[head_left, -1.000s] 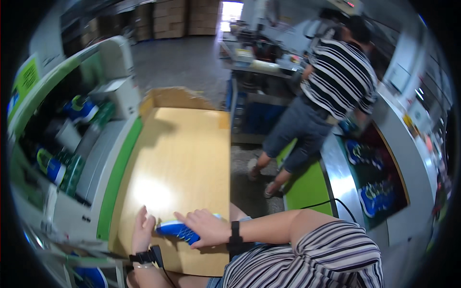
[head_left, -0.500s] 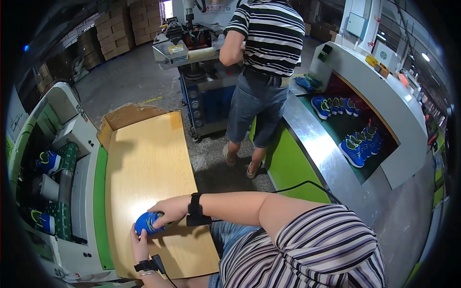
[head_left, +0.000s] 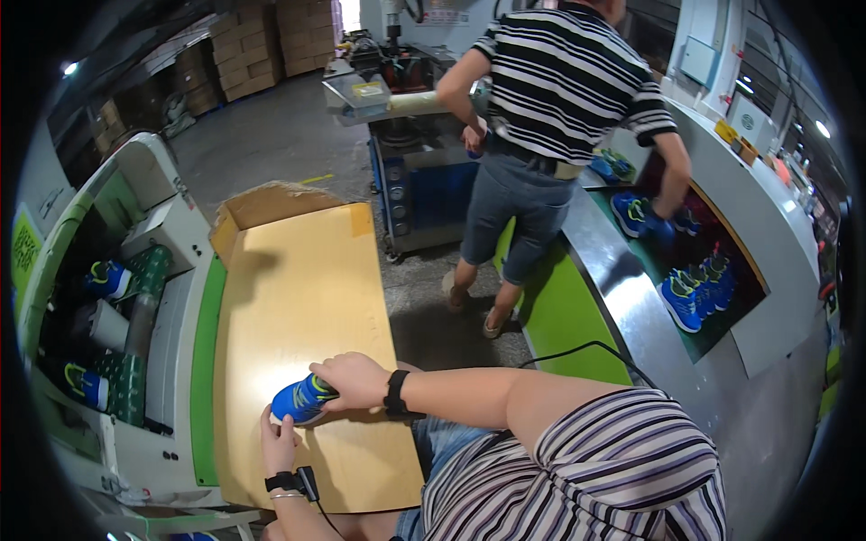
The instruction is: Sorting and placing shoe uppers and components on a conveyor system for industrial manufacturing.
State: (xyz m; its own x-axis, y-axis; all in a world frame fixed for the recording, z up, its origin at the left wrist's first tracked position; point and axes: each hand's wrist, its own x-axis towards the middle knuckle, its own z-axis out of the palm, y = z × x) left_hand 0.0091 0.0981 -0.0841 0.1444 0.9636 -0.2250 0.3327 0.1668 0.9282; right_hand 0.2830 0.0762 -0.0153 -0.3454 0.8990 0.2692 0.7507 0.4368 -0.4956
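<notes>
A blue sports shoe with yellow-green trim (head_left: 300, 400) is held low over the light wood tabletop (head_left: 302, 298), its toe pointing left. My right hand (head_left: 354, 379) grips it around the ankle opening and heel, fingers over the collar. My left hand (head_left: 279, 439) holds the toe end, thumb and fingers closed against the front of the shoe. Whether the sole touches the table cannot be made out. Both wrists wear black straps.
Left stands a white-and-green machine (head_left: 203, 361) with blue shoes (head_left: 86, 386) on green rollers. Right, a conveyor with a metal edge (head_left: 600, 279) carries more blue shoes (head_left: 690, 296) under a white hood. A person in a striped shirt (head_left: 568, 81) stands between conveyor and a blue machine stand (head_left: 424, 185).
The shoe has turned so its side and laces show more, and my right hand has shifted to its heel end. The other person now reaches right into the conveyor opening.
</notes>
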